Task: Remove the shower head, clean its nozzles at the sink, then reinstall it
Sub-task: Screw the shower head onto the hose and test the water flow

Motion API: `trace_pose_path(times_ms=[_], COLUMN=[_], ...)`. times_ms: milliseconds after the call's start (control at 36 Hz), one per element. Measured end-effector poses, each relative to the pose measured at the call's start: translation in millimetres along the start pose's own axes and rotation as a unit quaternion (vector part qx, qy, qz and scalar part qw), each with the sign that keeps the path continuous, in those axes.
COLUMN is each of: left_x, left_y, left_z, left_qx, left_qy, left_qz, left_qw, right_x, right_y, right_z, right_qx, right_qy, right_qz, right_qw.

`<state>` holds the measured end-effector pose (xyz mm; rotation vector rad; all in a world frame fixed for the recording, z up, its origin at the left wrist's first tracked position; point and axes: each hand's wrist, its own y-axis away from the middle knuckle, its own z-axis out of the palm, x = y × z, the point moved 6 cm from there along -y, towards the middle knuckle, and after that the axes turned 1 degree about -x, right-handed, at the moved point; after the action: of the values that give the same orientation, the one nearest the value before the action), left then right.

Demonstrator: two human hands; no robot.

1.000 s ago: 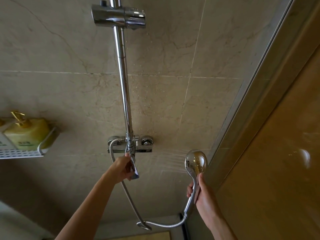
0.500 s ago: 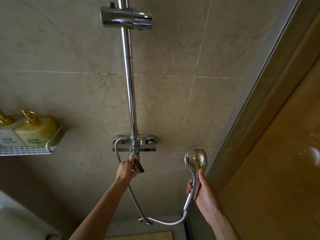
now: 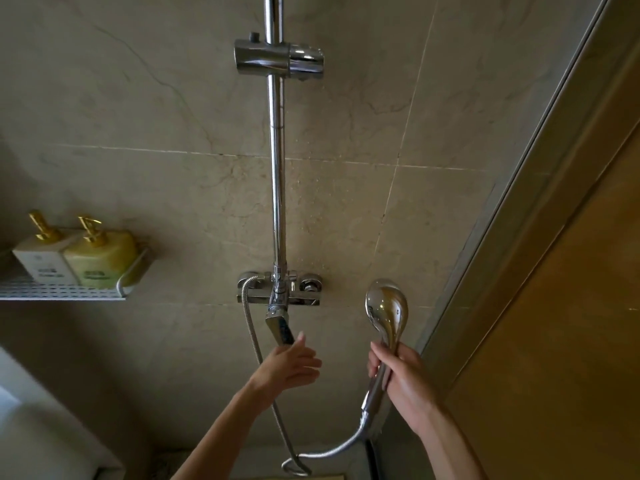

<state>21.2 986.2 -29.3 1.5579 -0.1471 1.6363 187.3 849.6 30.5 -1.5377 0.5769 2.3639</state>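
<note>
My right hand grips the handle of the chrome shower head, held upright with its shiny back toward me, right of the mixer valve. The metal hose runs from the valve's left side down in a loop to the handle. My left hand hangs open just below the tip of the valve lever, fingers apart, holding nothing. High on the chrome riser rail sits the empty holder bracket.
A white wire shelf on the left wall carries two pump bottles with gold tops. The glass door frame runs diagonally down the right side. Beige marble tiles cover the wall.
My left hand has let go of the valve lever and dropped slightly below it, fingers open. The water spray from the shower head, seen a second ago, has stopped. The view tilted down.
</note>
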Motion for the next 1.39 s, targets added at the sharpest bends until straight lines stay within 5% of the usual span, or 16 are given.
trace_pose_path(times_ms=[278, 611, 806, 972, 1278, 1389], left_x=[15, 30, 43, 51, 92, 115], left_y=[23, 46, 40, 40, 40, 41], left_z=[54, 80, 60, 47, 45, 51], left_qx=[-0.185, -0.317, -0.202, -0.118, 0.037, 0.033], left_qy=[-0.061, 0.032, -0.001, 0.018, -0.049, -0.071], left_qz=[0.022, 0.061, 0.086, 0.101, 0.207, 0.243], left_qw=[0.981, 0.946, 0.976, 0.988, 0.977, 0.967], right_x=[-29, -39, -47, -60, -90, -117], right_y=[-16, -32, -33, -41, -64, -63], right_z=[37, 79, 86, 80, 84, 94], right_qx=[-0.084, -0.090, -0.135, -0.079, -0.041, -0.033], right_qy=[0.007, -0.078, -0.029, 0.255, 0.297, 0.289], right_qz=[-0.021, -0.028, -0.032, -0.076, -0.140, -0.167], right_qw=[0.996, 0.993, 0.990, 0.961, 0.944, 0.942])
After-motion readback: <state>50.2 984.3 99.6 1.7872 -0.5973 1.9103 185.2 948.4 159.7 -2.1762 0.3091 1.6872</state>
